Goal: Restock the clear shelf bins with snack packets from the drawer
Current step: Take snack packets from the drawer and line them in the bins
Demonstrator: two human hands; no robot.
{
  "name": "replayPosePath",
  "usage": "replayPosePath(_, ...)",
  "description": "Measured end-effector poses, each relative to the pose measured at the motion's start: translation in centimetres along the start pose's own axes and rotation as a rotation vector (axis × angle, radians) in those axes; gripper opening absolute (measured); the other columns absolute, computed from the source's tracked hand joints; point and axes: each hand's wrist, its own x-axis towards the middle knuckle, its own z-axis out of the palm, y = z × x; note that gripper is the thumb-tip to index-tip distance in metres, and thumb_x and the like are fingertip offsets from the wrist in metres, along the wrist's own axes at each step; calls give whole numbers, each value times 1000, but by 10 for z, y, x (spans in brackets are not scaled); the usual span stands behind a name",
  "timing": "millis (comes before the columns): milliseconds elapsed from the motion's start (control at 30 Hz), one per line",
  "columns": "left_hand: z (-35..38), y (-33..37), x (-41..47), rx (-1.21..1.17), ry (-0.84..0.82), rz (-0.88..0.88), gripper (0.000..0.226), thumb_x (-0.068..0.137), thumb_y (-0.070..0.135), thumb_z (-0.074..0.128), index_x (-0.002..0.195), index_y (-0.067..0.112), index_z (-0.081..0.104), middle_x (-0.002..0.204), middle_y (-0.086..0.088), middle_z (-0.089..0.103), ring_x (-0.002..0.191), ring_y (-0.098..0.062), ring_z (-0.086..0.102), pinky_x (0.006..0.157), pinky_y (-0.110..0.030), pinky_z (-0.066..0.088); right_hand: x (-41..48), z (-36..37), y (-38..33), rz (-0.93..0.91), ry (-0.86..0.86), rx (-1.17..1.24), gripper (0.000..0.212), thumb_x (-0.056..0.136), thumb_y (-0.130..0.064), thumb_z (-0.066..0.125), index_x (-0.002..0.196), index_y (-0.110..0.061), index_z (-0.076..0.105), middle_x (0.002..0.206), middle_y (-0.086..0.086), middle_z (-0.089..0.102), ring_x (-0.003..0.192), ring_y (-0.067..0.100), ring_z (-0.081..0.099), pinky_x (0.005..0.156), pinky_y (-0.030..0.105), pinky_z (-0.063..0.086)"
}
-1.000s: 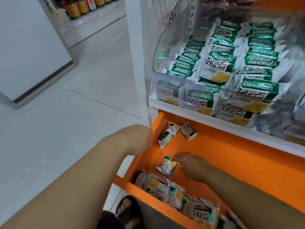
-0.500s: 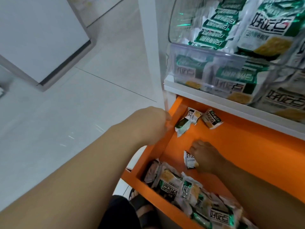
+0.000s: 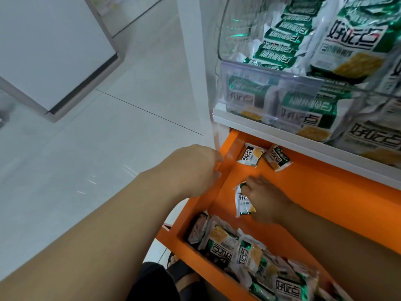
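Packet (image 3: pixel 244 203) now pinched in my right hand (image 3: pixel 267 200), raised on edge inside the orange drawer (image 3: pixel 325 198) rather than flat beneath the palm; my left hand (image 3: pixel 191 168) still grips the drawer's left wall.

loc: shop | evid: clear shelf bin (image 3: pixel 271 71) w/ identical snack pkts (image 3: pixel 351 40) | orange stock drawer (image 3: pixel 325 203) | tiled floor (image 3: pixel 108 148)

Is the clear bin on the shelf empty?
No, the clear bin is packed with green and white snack packets.
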Motion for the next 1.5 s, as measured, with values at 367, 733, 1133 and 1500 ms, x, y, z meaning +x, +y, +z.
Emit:
replayPosePath(367,1,4,-2,21,1,-9,46,100,33,43,145,27,36,148,1,40,134,-20,38,106,-32,33,-21,14,14,98,79,485,70,80,-33,71,140,-20,39,128,2,49,115,20,48,88,25,39)
replayPosePath(733,1,3,-1,6,-50,-12,49,99,37,43,146,28,32,151,0,37,135,-21,37,108,-33,32,3,27,-11,251,-172,547,99,67,-24,86,139,-4,22,129,13,50,114,27,52,77,28,42)
replayPosePath(1133,-16,16,-17,-83,-62,86,52,98,38,46,146,26,32,148,-5,38,132,-23,41,106,-39,37,-115,-81,-23,183,207,340,50,86,-54,59,115,-26,31,123,-4,44,94,19,58,68,32,46)
replayPosePath(1500,-43,28,-44,-302,481,28,13,95,29,46,108,26,50,117,2,55,97,-19,54,80,-37,48,-217,-234,-40,201,626,375,38,82,-44,65,96,-31,32,76,-9,50,59,9,50,51,29,38)
